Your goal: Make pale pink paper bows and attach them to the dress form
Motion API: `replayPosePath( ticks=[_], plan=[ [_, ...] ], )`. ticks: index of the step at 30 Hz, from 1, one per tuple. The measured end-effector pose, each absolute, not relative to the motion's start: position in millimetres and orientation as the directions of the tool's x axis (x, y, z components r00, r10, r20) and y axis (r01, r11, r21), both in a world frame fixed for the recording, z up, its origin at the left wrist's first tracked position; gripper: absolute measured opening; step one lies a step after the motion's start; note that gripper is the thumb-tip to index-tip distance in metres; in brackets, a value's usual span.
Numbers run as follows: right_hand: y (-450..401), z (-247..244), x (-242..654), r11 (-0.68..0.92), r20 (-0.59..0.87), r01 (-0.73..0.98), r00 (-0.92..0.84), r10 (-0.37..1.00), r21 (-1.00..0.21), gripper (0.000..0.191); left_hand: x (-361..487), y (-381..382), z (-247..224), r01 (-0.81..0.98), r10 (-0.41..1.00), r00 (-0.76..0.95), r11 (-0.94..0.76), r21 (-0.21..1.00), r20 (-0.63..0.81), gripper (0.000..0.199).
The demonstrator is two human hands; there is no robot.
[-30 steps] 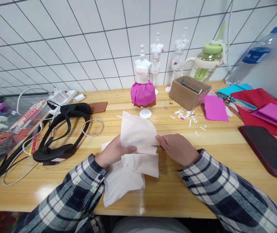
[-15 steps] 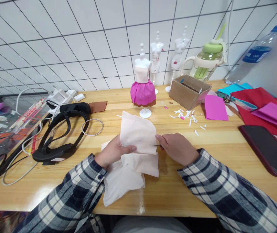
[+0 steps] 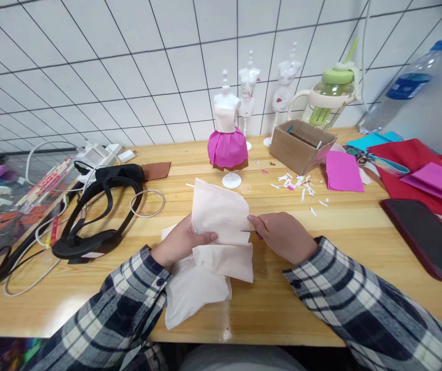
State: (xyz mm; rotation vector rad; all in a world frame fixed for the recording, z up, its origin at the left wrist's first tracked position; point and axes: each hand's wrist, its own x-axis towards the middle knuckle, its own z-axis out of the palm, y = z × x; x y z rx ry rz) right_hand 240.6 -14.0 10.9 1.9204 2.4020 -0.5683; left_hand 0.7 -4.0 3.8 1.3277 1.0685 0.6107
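Observation:
My left hand (image 3: 184,240) pinches a pale pink sheet of crepe paper (image 3: 221,211), its thumb lying on top. Below that, a second pale pink piece (image 3: 228,260) and a crumpled whitish sheet (image 3: 195,296) spread under my left wrist. My right hand (image 3: 284,236) is closed at the sheet's right edge. From it a thin dark blade, apparently of scissors (image 3: 248,231), reaches across the paper; the handles are hidden in my fist. Beyond the paper stands a small white dress form (image 3: 226,116) wearing a pale top and a magenta pleated skirt (image 3: 227,148).
Two bare dress forms (image 3: 247,90) stand behind, near a cardboard box (image 3: 300,147) and a green-lidded jug (image 3: 332,93). White paper scraps (image 3: 296,181) lie right of centre. At right are a phone (image 3: 427,239) and coloured sheets (image 3: 344,172); at left, a black headset (image 3: 100,216) and cables.

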Motion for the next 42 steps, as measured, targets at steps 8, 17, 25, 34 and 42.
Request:
replayPosePath(
  ticks=[8,17,25,34,42],
  plan=[
    [-15,9,240,0.173,-0.228,0.942,-0.242,0.943,-0.286,0.063,-1,-3,2,0.199,0.864,0.434,0.185,0.962,-0.256,0.058],
    [-18,7,236,0.173,-0.196,0.916,-0.256,0.947,-0.362,0.061,1,-4,4,0.212,0.868,0.425,0.18,0.96,-0.257,0.055],
    [-17,8,241,0.146,-0.136,0.901,-0.218,0.966,-0.409,0.051,1,-3,3,0.212,0.869,0.432,0.164,0.963,-0.243,0.056],
    [-15,10,243,0.134,-0.17,0.912,-0.214,0.962,-0.388,0.051,1,-4,3,0.221,0.882,0.413,0.143,0.965,-0.226,0.057],
    [-18,9,238,0.145,-0.15,0.905,-0.221,0.964,-0.399,0.053,4,-6,4,0.231,0.864,0.434,0.167,0.958,-0.255,0.058]
  ],
)
